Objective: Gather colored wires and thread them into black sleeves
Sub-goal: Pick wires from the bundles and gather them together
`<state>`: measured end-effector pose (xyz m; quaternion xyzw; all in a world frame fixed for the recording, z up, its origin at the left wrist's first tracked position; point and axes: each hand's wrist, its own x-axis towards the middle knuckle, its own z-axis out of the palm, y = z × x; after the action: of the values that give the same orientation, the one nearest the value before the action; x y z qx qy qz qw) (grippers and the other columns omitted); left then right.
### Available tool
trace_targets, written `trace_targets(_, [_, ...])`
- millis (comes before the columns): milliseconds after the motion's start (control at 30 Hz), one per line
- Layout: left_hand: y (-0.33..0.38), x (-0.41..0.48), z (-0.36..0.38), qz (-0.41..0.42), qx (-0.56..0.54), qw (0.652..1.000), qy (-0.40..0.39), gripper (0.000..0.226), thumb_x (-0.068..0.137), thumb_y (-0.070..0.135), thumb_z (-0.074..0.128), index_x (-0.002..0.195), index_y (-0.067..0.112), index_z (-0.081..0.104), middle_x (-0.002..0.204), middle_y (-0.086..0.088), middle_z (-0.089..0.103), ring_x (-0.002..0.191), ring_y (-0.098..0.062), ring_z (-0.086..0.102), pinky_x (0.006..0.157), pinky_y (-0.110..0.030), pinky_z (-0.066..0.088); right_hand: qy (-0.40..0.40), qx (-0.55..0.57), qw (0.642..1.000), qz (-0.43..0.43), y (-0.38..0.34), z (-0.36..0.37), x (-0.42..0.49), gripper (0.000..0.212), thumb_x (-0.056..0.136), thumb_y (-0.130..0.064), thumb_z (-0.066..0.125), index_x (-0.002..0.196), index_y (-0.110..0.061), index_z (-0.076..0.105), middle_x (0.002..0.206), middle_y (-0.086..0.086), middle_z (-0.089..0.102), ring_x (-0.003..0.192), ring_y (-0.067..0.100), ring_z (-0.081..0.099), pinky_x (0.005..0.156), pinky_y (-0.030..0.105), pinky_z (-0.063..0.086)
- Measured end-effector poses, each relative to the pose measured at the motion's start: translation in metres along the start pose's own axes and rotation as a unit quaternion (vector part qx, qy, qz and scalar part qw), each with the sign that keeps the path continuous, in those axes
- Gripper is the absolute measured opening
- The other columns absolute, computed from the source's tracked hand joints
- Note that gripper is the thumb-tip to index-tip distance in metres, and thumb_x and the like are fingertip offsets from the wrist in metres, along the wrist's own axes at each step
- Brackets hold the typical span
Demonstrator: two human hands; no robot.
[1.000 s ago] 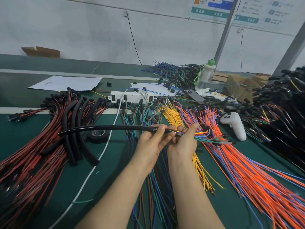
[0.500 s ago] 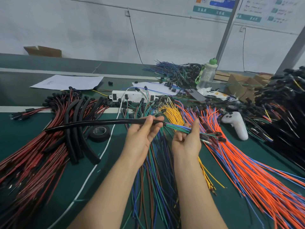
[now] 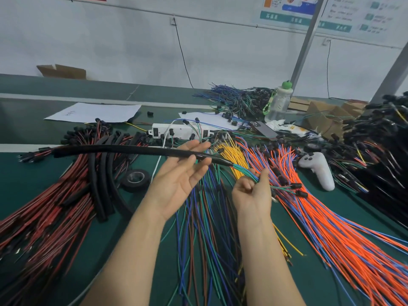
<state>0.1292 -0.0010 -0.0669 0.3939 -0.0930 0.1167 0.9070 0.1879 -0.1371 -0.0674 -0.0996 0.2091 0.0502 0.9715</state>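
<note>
Green-matted workbench [image 3: 33,184], strewn with wire: your left hand [image 3: 178,177], moments ago clamped on the long black woven sleeve [image 3: 110,149], now lies spread beneath it while your right hand [image 3: 251,193] pinches the green-and-blue wire bundle [image 3: 244,171] emerging from its mouth, likely a regrip before feeding further.

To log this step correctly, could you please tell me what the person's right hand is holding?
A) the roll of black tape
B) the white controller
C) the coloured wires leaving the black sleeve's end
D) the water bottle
C: the right hand pinches the coloured wires just where they come out of the black sleeve, while the roll of black tape and the white controller lie apart from it.
</note>
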Motion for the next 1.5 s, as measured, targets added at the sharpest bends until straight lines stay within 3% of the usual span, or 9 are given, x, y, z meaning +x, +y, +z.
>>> trace_targets(167, [-0.006,0.004,0.001,0.063,0.181,0.978,0.086,0.017,0.097,0.007,0.044,0.109,0.002,0.056,0.098,-0.001,0.073,0.082,-0.011,0.071,0.066,-0.013,0.052,-0.028,-0.069,0.997,-0.037,0.002,0.001,0.000,0.034,0.095,-0.035,0.056,0.071,-0.014,0.046,0.057,-0.002,0.050,0.031,0.004,0.032,0.032,0.013,0.027])
trace_targets(300, [-0.015,0.004,0.004,0.089,0.218,0.959,0.161,0.008,0.096,0.013,0.050,0.092,0.010,0.056,0.080,0.001,0.073,0.073,-0.011,0.072,0.061,-0.011,0.051,-0.042,-0.105,0.990,-0.082,0.006,0.002,0.000,0.040,0.098,-0.034,0.050,0.066,-0.012,0.043,0.060,0.003,0.053,0.031,0.005,0.032,0.033,0.014,0.028])
trace_targets(433, [-0.019,0.004,0.006,0.115,0.229,0.948,0.191,0.009,0.094,0.014,0.054,0.087,0.010,0.053,0.081,-0.008,0.068,0.069,-0.012,0.072,0.058,-0.012,0.051,-0.029,-0.131,0.986,-0.099,0.010,0.002,0.000,0.040,0.099,-0.033,0.049,0.066,-0.011,0.041,0.064,0.006,0.051,0.030,0.005,0.031,0.032,0.014,0.027])
trace_targets(533, [-0.017,0.004,0.009,0.122,0.219,0.953,0.168,0.004,0.092,0.013,0.057,0.089,0.011,0.057,0.087,-0.012,0.069,0.070,-0.013,0.071,0.060,-0.013,0.051,-0.009,-0.115,0.992,-0.049,0.008,0.000,0.001,0.037,0.097,-0.034,0.053,0.071,-0.010,0.043,0.062,0.004,0.052,0.028,0.004,0.032,0.030,0.013,0.027])
trace_targets(733, [0.000,0.002,0.014,0.144,0.207,0.968,0.003,0.014,0.089,0.018,0.053,0.097,0.021,0.064,0.105,0.000,0.072,0.078,-0.008,0.067,0.071,-0.015,0.051,-0.025,-0.120,0.992,0.040,0.011,0.005,-0.004,0.029,0.097,-0.032,0.052,0.077,-0.012,0.047,0.054,-0.001,0.047,0.025,0.002,0.029,0.028,0.010,0.025])
trace_targets(1000, [-0.036,0.000,0.027,0.121,0.289,0.947,0.069,0.014,0.098,0.008,0.042,0.094,0.008,0.056,0.089,0.002,0.069,0.070,-0.004,0.066,0.067,-0.015,0.052,-0.034,-0.128,0.991,-0.012,0.031,0.001,-0.005,0.033,0.099,-0.032,0.048,0.073,-0.013,0.040,0.043,-0.002,0.047,0.029,0.004,0.030,0.030,0.012,0.026])
trace_targets(1233, [-0.017,0.006,0.013,0.127,0.113,0.968,0.187,0.018,0.099,0.009,0.041,0.090,0.005,0.056,0.089,-0.008,0.068,0.069,-0.006,0.067,0.067,-0.014,0.052,-0.161,-0.120,0.977,0.068,0.034,0.002,-0.010,0.037,0.092,-0.049,0.052,0.088,-0.012,0.058,0.069,-0.002,0.055,0.039,0.006,0.036,0.037,0.014,0.032])
trace_targets(1367, [-0.021,0.006,0.015,0.116,0.102,0.968,0.195,0.018,0.099,0.009,0.041,0.088,0.007,0.055,0.090,-0.009,0.067,0.069,-0.007,0.067,0.068,-0.015,0.052,-0.169,-0.064,0.980,0.084,0.030,-0.002,-0.010,0.045,0.089,-0.052,0.053,0.102,-0.009,0.050,0.071,-0.002,0.056,0.043,0.007,0.039,0.040,0.013,0.035])
trace_targets(1500, [-0.025,0.007,0.015,0.115,0.083,0.967,0.211,0.020,0.099,0.010,0.042,0.086,0.006,0.056,0.090,-0.008,0.068,0.071,-0.006,0.068,0.068,-0.014,0.053,-0.174,-0.038,0.982,0.063,0.031,-0.004,-0.008,0.035,0.093,-0.044,0.052,0.096,-0.010,0.059,0.077,0.004,0.068,0.045,0.007,0.051,0.043,0.014,0.046])
